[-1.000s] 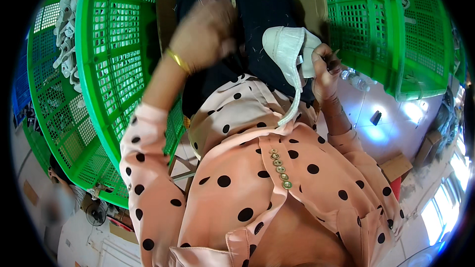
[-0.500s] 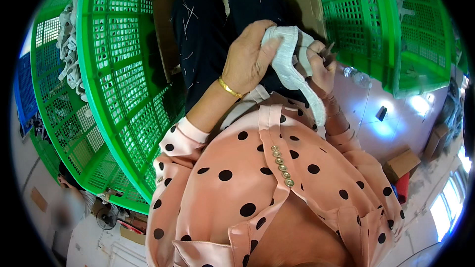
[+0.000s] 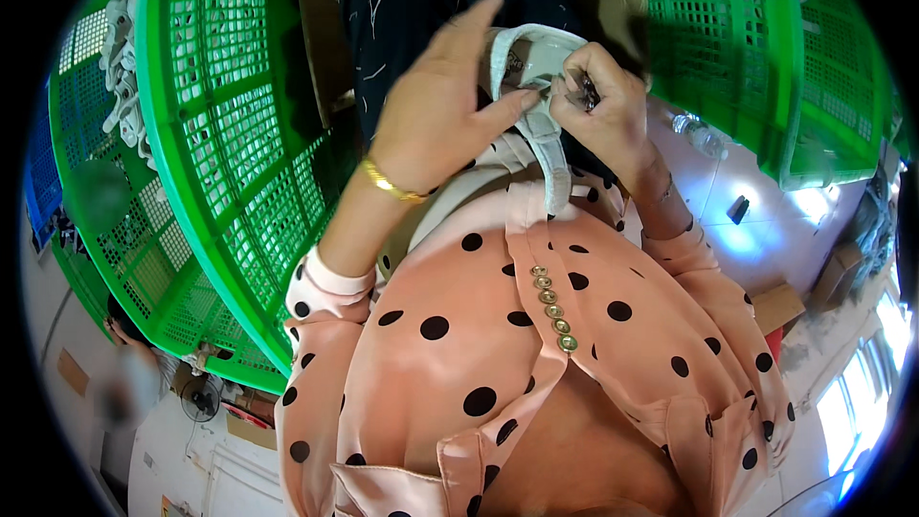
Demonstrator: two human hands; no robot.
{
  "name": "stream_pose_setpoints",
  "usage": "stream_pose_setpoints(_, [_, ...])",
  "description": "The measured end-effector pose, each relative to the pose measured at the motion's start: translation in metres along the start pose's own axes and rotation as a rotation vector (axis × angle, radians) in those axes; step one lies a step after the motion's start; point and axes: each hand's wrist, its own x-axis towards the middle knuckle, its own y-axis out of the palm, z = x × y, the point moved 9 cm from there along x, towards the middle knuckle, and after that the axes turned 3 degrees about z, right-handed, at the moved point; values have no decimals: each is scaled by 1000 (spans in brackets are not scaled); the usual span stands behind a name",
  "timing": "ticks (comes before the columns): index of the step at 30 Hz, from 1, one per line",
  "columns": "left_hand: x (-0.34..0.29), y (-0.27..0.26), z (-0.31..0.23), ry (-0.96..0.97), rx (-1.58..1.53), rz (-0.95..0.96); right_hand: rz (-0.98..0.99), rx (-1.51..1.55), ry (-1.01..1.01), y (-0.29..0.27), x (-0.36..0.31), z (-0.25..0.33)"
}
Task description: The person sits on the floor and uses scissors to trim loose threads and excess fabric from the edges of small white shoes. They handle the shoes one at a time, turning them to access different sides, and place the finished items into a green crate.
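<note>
A light grey-white fabric piece point(image 3: 548, 134) with a curved band and a hanging strap, something like a shoe upper, is held over my lap. Its beige inner side shows a small dark print. My left hand point(image 3: 436, 101) lies to its left, somewhat blurred, fingers stretched out and thumb against the piece. On the other side my right hand point(image 3: 608, 110) is closed, pinching the piece's edge. A small dark metal tool point(image 3: 586, 93) sits in that same hand; the fingers cover most of it, so its kind is unclear.
Green plastic baskets point(image 3: 230, 124) rise close on my left, with white pieces point(image 3: 123, 77) in a farther one. More green baskets point(image 3: 713, 48) stand at the right. A cardboard box point(image 3: 610, 0) lies beyond my knees. A clear bottle point(image 3: 699, 137) is on the floor. Someone sits far left.
My left hand has loosened its grip on the fabric piece and stretched out its fingers. The piece has turned, showing its inner side, and my right hand has moved slightly left and up.
</note>
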Motion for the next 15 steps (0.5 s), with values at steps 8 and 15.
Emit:
stream_pose_setpoints(8, [-32,16,33,-21,-68,-247,-119,-177,-51,10,-27,-10])
stream_pose_setpoints(15, [-41,17,33,47,-20,-255,-128,-220,-139,19,-39,-16])
